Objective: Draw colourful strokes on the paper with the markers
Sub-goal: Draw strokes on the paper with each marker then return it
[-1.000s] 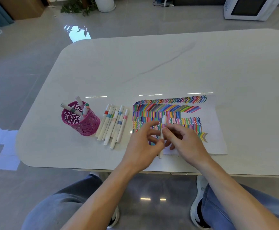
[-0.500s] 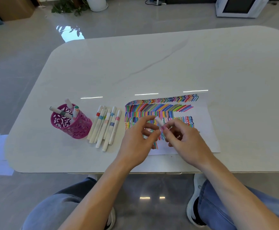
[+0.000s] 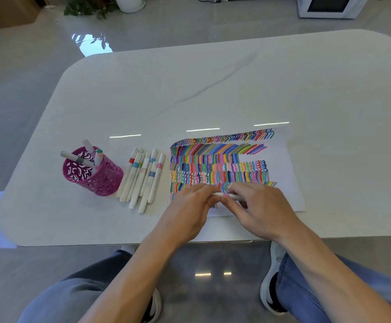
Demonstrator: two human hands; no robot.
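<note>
Fingers point(image 3: 201, 191) of left hand point(image 3: 189, 213), right hand point(image 3: 264, 210) pinch marker point(image 3: 224, 195); both ends hidden.

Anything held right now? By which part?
One white marker with a pink band, held level over the paper. The left hand pinches its left end; the right hand grips the barrel further right.

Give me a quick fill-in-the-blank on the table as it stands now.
1. The left hand and right hand grip one ____ together.
2. Standing in the cup are ____ markers.
3. The loose markers lie between the cup and the ____.
Missing words: marker; three; paper.
</note>
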